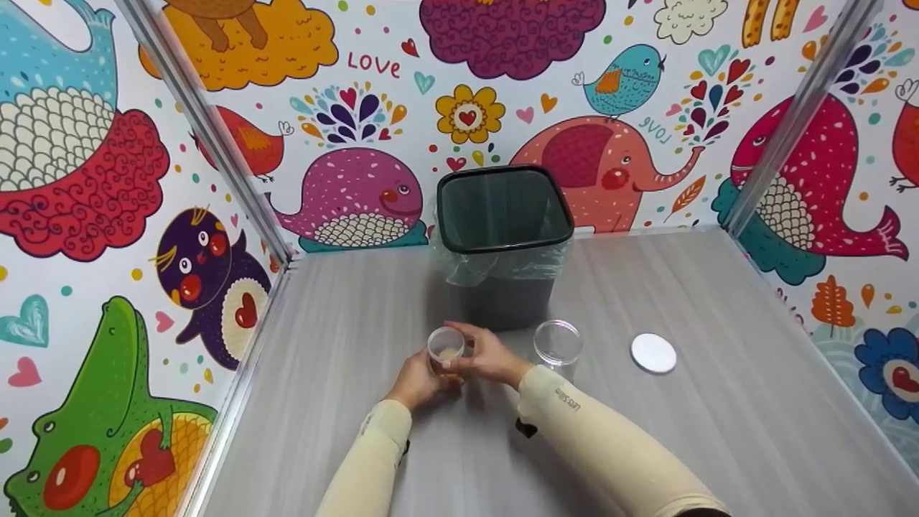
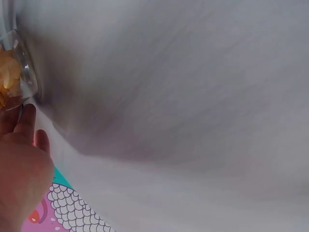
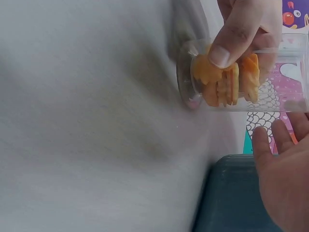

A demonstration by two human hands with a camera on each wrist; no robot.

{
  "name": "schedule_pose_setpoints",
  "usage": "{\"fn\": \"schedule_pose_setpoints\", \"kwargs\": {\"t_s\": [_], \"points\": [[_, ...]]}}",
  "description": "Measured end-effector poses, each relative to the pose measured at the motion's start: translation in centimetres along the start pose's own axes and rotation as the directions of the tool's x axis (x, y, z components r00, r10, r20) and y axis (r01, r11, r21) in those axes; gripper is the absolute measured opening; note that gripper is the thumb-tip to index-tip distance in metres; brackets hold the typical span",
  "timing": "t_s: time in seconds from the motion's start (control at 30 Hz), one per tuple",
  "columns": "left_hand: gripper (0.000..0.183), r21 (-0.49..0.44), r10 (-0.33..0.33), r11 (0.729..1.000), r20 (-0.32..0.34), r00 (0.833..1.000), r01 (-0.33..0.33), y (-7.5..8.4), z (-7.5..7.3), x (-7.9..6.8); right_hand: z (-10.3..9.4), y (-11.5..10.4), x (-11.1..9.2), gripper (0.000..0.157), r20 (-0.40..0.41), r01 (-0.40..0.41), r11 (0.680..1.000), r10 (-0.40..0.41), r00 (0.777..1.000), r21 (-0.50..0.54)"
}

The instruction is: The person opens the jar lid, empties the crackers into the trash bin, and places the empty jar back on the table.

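Note:
A clear plastic jar point(image 1: 446, 342) stands upright in front of the bin. Orange-yellow snack pieces point(image 3: 233, 84), some flat like biscuits, lie in its lower part. My left hand point(image 1: 418, 380) grips the jar low on its side, its thumb point(image 3: 231, 41) flat along the wall in the right wrist view. With thumb and index finger, my right hand point(image 1: 492, 354) spans the jar's rim from the right. Its other fingers point(image 3: 263, 142) stick out, apart from the jar. Whether a film covers the jar's mouth cannot be told.
A second clear jar point(image 1: 558, 342) stands to the right of my right hand, with a round white lid point(image 1: 653, 353) farther right. The dark bin point(image 1: 506, 294), lined with a clear bag, stands behind the hands. Patterned panels point(image 1: 373, 194) enclose the grey table point(image 1: 344, 316).

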State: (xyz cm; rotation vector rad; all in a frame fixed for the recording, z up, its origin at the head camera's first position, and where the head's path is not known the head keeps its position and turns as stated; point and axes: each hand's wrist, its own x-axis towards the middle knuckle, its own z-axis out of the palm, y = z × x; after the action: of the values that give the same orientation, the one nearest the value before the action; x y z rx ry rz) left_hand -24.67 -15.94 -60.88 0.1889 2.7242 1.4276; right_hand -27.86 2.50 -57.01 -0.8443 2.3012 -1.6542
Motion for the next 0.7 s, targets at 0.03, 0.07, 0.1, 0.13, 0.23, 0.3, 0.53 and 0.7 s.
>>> {"fn": "schedule_pose_setpoints", "kwargs": {"t_s": [0.03, 0.07, 0.1, 0.13, 0.23, 0.3, 0.53, 0.7], "points": [[0.065, -0.002, -0.001, 1.0, 0.003, 1.0, 0.001, 0.0, 0.0, 0.0, 0.1, 0.1, -0.1, 0.072, -0.021, 0.011, 1.0, -0.011, 1.0, 0.008], [0.065, -0.003, 0.004, 1.0, 0.003, 1.0, -0.004, 0.0, 0.0, 0.0, 0.3, 0.2, -0.1, 0.071, -0.046, 0.021, 1.0, -0.021, 0.999, 0.01], [0.065, -0.003, 0.006, 1.0, 0.0, 1.0, -0.006, 0.0, 0.0, 0.0, 0.5, 0.3, -0.3, 0.071, -0.074, 0.031, 0.999, -0.03, 0.997, 0.008], [0.064, -0.001, 0.004, 1.0, 0.0, 1.0, -0.004, 0.0, 0.1, 0.1, 0.8, 0.4, -0.4, 0.071, -0.103, 0.041, 0.999, -0.04, 0.994, 0.004], [0.064, 0.008, 0.021, 1.0, -0.008, 1.0, -0.021, 0.1, 0.1, 0.1, 1.5, 0.8, -0.7, 0.073, -0.173, 0.054, 0.999, -0.055, 0.983, -0.007], [0.065, 0.018, 0.027, 0.999, -0.011, 1.0, -0.027, 0.1, 0.1, 0.1, 1.8, 1.0, -0.9, 0.076, -0.198, 0.045, 0.999, -0.046, 0.979, -0.005], [0.064, 0.033, 0.049, 0.998, -0.015, 0.999, -0.049, -0.3, 0.2, 0.1, 1.8, 0.4, -1.1, 0.07, -0.187, 0.083, 0.996, -0.078, 0.979, 0.021], [0.065, -0.003, 0.038, 0.999, -0.007, 0.999, -0.038, -0.4, 0.1, 0.3, 0.3, 0.6, -0.3, 0.069, -0.037, 0.077, 0.997, -0.076, 0.996, 0.029]]}}
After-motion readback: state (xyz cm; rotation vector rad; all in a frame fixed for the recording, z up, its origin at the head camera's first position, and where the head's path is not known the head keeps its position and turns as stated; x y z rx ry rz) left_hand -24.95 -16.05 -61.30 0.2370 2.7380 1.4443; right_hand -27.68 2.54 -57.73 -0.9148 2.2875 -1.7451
